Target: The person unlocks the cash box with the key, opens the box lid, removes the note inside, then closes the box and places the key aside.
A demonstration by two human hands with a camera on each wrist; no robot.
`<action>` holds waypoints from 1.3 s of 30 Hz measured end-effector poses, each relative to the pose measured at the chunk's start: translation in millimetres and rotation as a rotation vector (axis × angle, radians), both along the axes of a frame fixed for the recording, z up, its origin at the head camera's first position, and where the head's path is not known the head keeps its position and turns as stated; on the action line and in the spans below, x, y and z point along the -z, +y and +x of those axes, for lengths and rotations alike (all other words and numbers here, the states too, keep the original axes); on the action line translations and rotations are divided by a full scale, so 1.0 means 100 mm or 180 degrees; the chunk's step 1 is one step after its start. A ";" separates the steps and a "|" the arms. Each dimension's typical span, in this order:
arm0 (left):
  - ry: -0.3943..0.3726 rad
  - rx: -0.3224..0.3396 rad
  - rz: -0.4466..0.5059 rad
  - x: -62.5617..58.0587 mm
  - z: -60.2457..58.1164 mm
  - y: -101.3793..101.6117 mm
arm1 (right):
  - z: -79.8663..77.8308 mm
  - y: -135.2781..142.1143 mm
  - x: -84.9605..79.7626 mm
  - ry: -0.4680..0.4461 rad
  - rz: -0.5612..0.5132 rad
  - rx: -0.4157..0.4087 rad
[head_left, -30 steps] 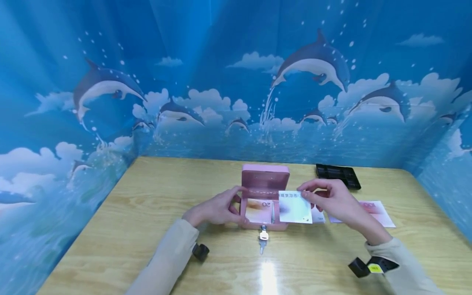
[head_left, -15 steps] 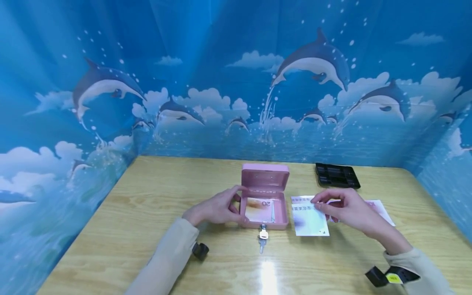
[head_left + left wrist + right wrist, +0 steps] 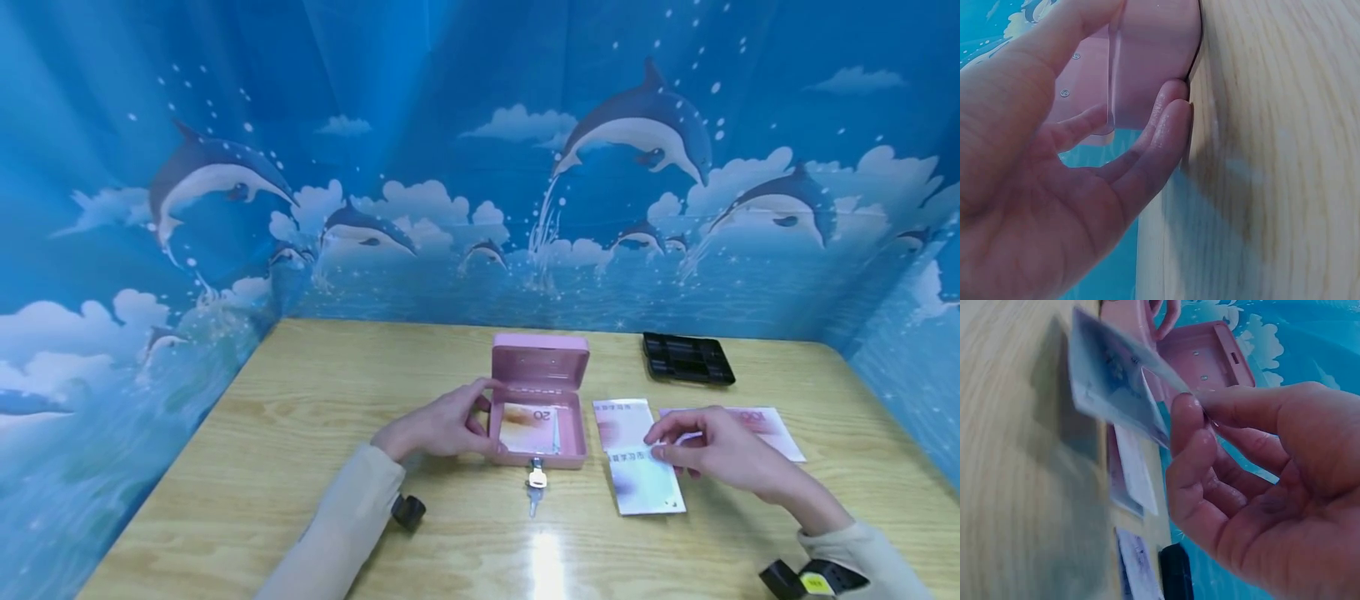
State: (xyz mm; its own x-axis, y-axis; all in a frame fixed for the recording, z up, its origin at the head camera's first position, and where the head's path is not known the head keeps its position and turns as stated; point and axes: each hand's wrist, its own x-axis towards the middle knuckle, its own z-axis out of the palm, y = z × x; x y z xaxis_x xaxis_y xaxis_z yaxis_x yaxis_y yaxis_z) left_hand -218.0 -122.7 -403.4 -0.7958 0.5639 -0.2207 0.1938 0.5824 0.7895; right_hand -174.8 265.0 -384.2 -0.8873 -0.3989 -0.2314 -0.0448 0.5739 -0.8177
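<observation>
A pink cash box (image 3: 576,425) stands on the table with its lid up, a 20 banknote (image 3: 525,429) lying inside. My left hand (image 3: 442,423) grips the box's left side, thumb at the front corner and a finger at the back; in the left wrist view, fingertips press its pink wall (image 3: 1157,56) close to the tabletop. To the right of the box, my right hand (image 3: 727,450) pinches a folded-looking banknote (image 3: 647,487) by its edge between thumb and fingers. The right wrist view has this banknote (image 3: 1110,375) tilted above the wood. Keys (image 3: 536,479) hang from the front lock.
Another banknote (image 3: 618,421) lies just behind the held one. Farther right is a red 100 banknote (image 3: 772,429), partly behind my right hand. A black compartment tray (image 3: 686,360) sits at the back right. A blue dolphin curtain (image 3: 420,283) closes off the table's far side.
My right hand has carried the banknote from over the box's right side to the right and nearer the front edge, uncovering another banknote behind it. The left hand stays on the box.
</observation>
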 end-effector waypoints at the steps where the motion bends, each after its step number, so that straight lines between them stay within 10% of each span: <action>1: -0.0001 -0.0001 0.0012 0.00 0.00 0.00 | 0.00 0.01 0.02 -0.0001 -0.0004 -0.0025; 13: -0.0061 -0.0036 0.0020 -0.02 0.01 0.01 | 0.02 0.01 0.17 0.0153 0.0090 -0.0084; 27: -0.0046 -0.0052 -0.0020 -0.02 0.01 0.01 | 0.05 -0.04 0.31 0.1496 0.0831 -0.0425; 39: -0.0044 -0.0029 -0.0022 0.00 0.00 0.01 | 0.04 -0.11 0.32 0.1663 0.1084 -0.0348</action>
